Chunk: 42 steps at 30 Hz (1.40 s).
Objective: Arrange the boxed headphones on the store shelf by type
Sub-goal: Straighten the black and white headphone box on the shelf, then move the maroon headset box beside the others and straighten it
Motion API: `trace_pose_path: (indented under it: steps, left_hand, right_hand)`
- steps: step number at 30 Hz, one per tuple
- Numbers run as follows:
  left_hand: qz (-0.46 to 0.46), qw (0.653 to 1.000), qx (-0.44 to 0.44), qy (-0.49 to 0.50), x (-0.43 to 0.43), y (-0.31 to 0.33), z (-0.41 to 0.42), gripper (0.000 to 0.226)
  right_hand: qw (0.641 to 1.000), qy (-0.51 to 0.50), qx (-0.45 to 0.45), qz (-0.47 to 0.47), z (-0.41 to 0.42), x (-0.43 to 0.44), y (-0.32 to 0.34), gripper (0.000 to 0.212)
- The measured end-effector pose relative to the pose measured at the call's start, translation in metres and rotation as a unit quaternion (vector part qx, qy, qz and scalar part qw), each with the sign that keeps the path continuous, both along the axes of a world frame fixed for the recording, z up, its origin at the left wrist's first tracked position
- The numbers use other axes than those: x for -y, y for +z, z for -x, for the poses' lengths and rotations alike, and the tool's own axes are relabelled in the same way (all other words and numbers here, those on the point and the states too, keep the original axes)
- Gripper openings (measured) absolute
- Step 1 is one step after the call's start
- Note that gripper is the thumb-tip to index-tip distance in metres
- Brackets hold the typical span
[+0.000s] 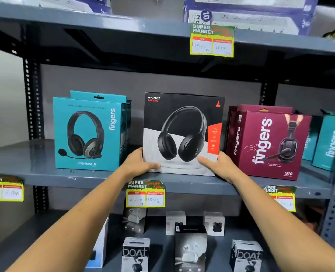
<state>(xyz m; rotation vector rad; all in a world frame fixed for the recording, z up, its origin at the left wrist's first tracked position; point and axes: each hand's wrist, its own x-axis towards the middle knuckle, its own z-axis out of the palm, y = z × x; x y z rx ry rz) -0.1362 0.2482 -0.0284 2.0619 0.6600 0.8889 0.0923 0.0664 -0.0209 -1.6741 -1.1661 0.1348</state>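
Observation:
A black-and-white Rockerz headphone box (pixel 182 122) stands upright at the middle of the grey shelf (pixel 35 169). My left hand (pixel 137 163) grips its lower left corner and my right hand (pixel 219 165) grips its lower right corner. A teal fingers headset box (pixel 88 132) stands to its left, with another teal box behind it. To the right stands a maroon fingers S10 box (pixel 268 144), a second maroon box behind it. More teal fingers boxes (pixel 329 142) sit at the far right.
Price tags (pixel 145 194) hang on the shelf's front edge, and another price tag (pixel 211 40) on the shelf above. Small earbud boxes (pixel 136 254) stand on the lower shelf. Large cartons (pixel 247 14) sit on the top shelf. A perforated upright (pixel 30 99) frames the left side.

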Motion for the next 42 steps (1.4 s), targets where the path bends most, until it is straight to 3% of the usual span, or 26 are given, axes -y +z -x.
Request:
trace_pose_path:
  steps: [3, 7, 10, 13, 15, 18, 22, 26, 28, 31, 34, 38, 40, 42]
  left_hand:
    - [-0.011, 1.000, 0.014, 0.008, 0.001, 0.001, 0.001, 0.073]
    - [-0.024, 0.999, 0.020, 0.025, 0.007, 0.001, 0.002, 0.072]
    - [-0.026, 0.999, 0.016, 0.033, 0.008, 0.001, 0.002, 0.074]
    - [-0.054, 0.996, 0.024, 0.063, 0.013, 0.003, 0.003, 0.078]
    - [-0.110, 0.984, 0.086, 0.114, 0.021, 0.001, 0.003, 0.074]
    - [-0.189, 0.943, 0.204, 0.185, 0.038, -0.002, 0.006, 0.046]
    - [-0.259, 0.909, 0.230, 0.230, 0.057, 0.001, 0.006, 0.037]
    - [-0.309, 0.898, 0.230, 0.213, 0.102, 0.005, -0.037, 0.033]
    - [-0.319, 0.903, 0.232, 0.172, 0.130, 0.004, -0.069, 0.031]
    - [-0.320, 0.914, 0.230, 0.095, 0.160, 0.001, -0.120, 0.035]
    - [-0.262, 0.942, 0.205, 0.039, 0.186, 0.004, -0.171, 0.057]
    - [-0.131, 0.978, 0.160, 0.008, 0.203, 0.013, -0.216, 0.108]
    - [-0.081, 0.988, 0.131, -0.007, 0.198, 0.016, -0.228, 0.112]
    - [-0.082, 0.992, 0.093, -0.002, 0.189, 0.015, -0.236, 0.102]
  right_hand:
    - [1.000, -0.010, 0.000, 0.006, -0.001, -0.002, 0.000, 0.036]
    - [1.000, 0.000, -0.004, 0.000, -0.002, -0.002, -0.001, 0.056]
    - [1.000, -0.001, 0.000, 0.003, -0.001, -0.003, -0.001, 0.038]
    - [0.996, -0.063, 0.053, -0.023, 0.011, 0.003, 0.005, 0.049]
    - [0.976, -0.132, 0.129, -0.113, 0.023, 0.009, 0.004, 0.056]
    - [0.922, -0.191, 0.227, -0.248, 0.027, 0.023, -0.009, 0.050]
    - [0.867, -0.230, 0.356, -0.264, 0.015, 0.051, -0.017, 0.040]
    - [0.845, -0.282, 0.370, -0.264, -0.031, 0.095, -0.016, 0.038]
    - [0.854, -0.299, 0.343, -0.251, -0.060, 0.115, -0.012, 0.044]
    - [0.897, -0.285, 0.228, -0.251, -0.088, 0.136, -0.002, 0.076]
    - [0.924, -0.251, 0.130, -0.256, -0.118, 0.147, 0.009, 0.098]
    - [0.928, -0.237, 0.008, -0.287, -0.155, 0.156, 0.023, 0.081]
    - [0.939, -0.210, -0.030, -0.271, -0.171, 0.156, 0.021, 0.077]
    - [0.945, -0.179, -0.112, -0.251, -0.186, 0.154, 0.017, 0.078]
